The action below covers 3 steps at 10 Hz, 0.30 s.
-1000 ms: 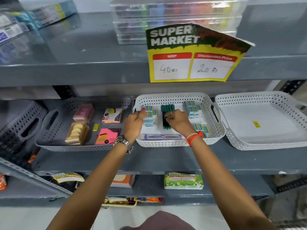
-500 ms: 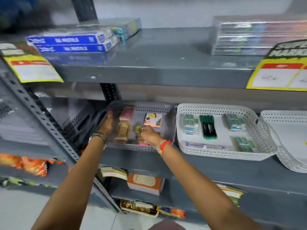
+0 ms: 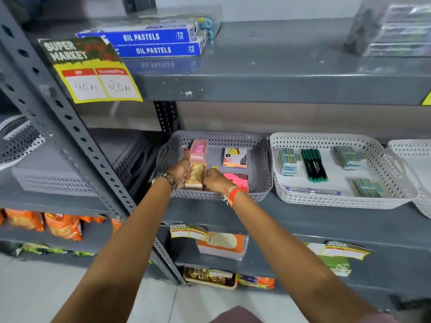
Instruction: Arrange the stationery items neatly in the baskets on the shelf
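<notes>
- Grey basket (image 3: 218, 138) with a diamond-hole lattice; white basket (image 3: 326, 139) with the same lattice.
- Pale pink pack (image 3: 199, 149); tan pack (image 3: 195, 174); bright pink pad (image 3: 238, 179).
- Green-capped black markers (image 3: 314, 164).
- Blue-and-yellow striped packs (image 3: 349, 156).
- Blue oil pastel boxes (image 3: 154, 44) with white lettering.
- Yellow, red and dark green price sign (image 3: 89, 71).
- Dark grey shelf (image 3: 279, 75).
- Orange snack bags (image 3: 63, 226).

We stood before a grey slotted-steel shelving rack (image 3: 268, 73); behind it was a pale wall (image 3: 279, 8), below, light floor tiles (image 3: 46, 287).
</notes>
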Available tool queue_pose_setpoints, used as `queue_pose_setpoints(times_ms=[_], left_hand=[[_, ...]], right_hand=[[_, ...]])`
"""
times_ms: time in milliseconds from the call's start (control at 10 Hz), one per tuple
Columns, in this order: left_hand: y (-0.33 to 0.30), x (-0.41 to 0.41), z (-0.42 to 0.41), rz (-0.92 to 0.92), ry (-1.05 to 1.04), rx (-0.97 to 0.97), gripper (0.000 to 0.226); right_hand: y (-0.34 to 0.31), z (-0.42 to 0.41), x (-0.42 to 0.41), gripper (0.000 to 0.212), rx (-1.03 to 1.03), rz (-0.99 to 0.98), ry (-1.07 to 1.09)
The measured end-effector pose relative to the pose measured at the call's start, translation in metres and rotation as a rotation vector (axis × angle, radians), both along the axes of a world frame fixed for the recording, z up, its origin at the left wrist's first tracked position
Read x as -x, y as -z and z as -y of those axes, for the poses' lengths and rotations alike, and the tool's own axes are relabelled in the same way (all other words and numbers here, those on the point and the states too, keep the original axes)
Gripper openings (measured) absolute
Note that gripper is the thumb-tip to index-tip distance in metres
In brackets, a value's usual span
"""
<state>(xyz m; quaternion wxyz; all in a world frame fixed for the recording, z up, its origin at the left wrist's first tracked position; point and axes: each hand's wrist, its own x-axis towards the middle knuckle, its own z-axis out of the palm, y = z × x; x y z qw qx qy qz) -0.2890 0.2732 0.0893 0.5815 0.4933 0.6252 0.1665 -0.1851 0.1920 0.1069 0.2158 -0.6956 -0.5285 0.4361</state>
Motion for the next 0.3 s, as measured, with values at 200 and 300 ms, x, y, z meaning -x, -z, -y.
queue_pose_setpoints(times_ms=[200,300], left_hand=[[-0.003,-0.003,0.005,-0.114,-0.009,-0.072,0.101],[-0.014,-0.012,0.032,-0.257,0.044,-0.293,0.098]], right_hand=[[-0.008,0.007,0.001,0.031,-0.001,-0.022,0.009],[-0.014,0.016,-0.006,0.023,-0.078,-0.048,0.057]])
